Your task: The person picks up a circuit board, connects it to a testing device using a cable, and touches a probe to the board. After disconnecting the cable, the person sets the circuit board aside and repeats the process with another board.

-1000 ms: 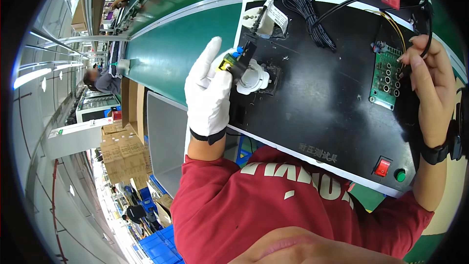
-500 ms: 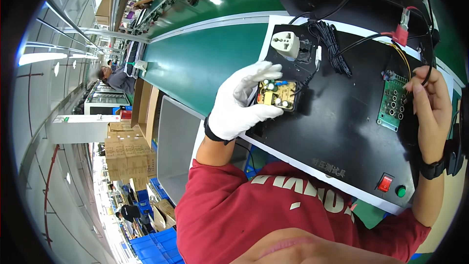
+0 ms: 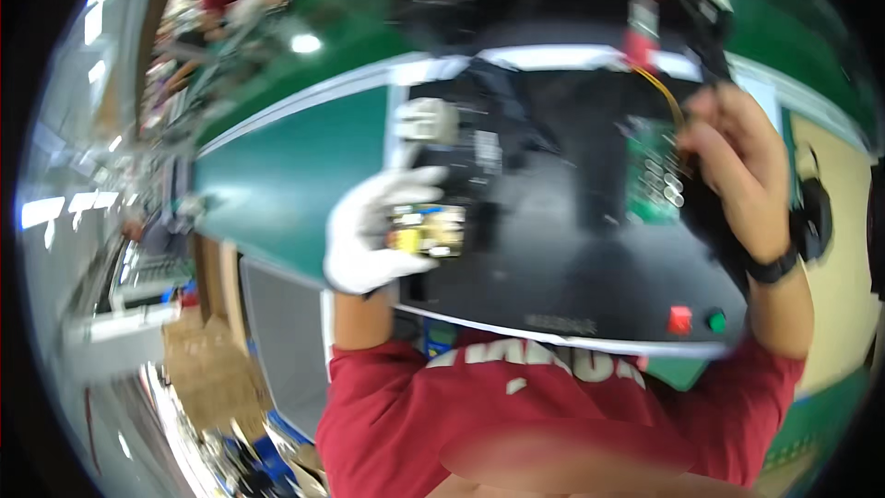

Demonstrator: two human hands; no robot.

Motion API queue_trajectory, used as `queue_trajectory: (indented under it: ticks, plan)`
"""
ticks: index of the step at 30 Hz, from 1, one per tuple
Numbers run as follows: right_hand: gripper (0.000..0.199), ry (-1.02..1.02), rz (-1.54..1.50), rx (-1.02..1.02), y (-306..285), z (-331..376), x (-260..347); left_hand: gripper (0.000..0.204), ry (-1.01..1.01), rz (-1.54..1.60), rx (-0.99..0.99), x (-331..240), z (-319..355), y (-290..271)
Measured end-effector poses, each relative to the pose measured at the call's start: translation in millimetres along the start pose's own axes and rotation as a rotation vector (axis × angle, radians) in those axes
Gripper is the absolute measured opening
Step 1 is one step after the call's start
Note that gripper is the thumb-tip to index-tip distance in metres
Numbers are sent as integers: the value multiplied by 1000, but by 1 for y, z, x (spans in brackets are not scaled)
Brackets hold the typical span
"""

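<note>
Circuit board (image 3: pixel 426 230) pinched edge-on in the gloved left hand (image 3: pixel 373 232), component side up over the black test box (image 3: pixel 553 267). Bare right hand (image 3: pixel 737 166) curled by green board (image 3: pixel 653 171); grip unclear.

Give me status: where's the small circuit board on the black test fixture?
Done: small circuit board is off the black fixture, gripped in the gloved left hand. In hand: bare right hand sits at the green board. Left: white socket stands unoccupied.
</note>
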State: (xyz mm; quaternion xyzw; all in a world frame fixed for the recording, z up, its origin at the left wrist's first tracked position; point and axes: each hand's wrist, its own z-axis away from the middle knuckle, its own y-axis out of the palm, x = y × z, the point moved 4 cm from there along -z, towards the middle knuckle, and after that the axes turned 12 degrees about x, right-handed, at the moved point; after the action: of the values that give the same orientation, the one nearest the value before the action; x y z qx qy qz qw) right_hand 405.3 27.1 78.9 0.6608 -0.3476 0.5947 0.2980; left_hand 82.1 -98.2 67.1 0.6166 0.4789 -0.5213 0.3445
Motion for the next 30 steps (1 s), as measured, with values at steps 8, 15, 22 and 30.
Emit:
queue_trajectory:
  ticks: [8, 15, 22, 30]
  plan:
    - [15, -5, 220, 103, 2, -2, -2, 90, 193, -175, 16, 11, 3, -5]
    - [12, -87, 179, 130, 7, 3, -6, 81, 231, -270, 75, 6, -2, -2]
    - [9, -242, 632, 111, 13, -2, 15, 77, -25, -38, 18, 6, -6, -4]
    - [16, -50, 708, 137, 18, 15, 36, 77, 74, -91, 137, -4, -9, 4]
